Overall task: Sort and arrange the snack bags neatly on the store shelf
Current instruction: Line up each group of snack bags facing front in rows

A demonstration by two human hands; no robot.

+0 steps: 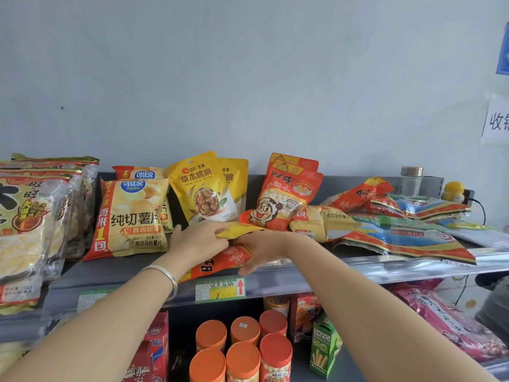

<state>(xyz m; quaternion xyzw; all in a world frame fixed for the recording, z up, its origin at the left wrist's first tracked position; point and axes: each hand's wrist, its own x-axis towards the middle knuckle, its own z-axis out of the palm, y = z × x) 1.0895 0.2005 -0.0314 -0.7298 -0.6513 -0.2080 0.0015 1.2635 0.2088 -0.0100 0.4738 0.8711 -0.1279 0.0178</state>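
right hand (261,250) around orange bag (220,264)

Left hand (199,241) pinching yellow bag (241,230), right hand (260,250) gripping red bag (220,264)

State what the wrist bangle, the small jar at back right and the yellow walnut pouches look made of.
Plain silver bangle: polished metal, likely silver, by its bright sheen.
Small clear jar: glass or clear plastic, see-through, with brushed metallic lid.
Yellow walnut pouches: matte plastic film, softly creased.
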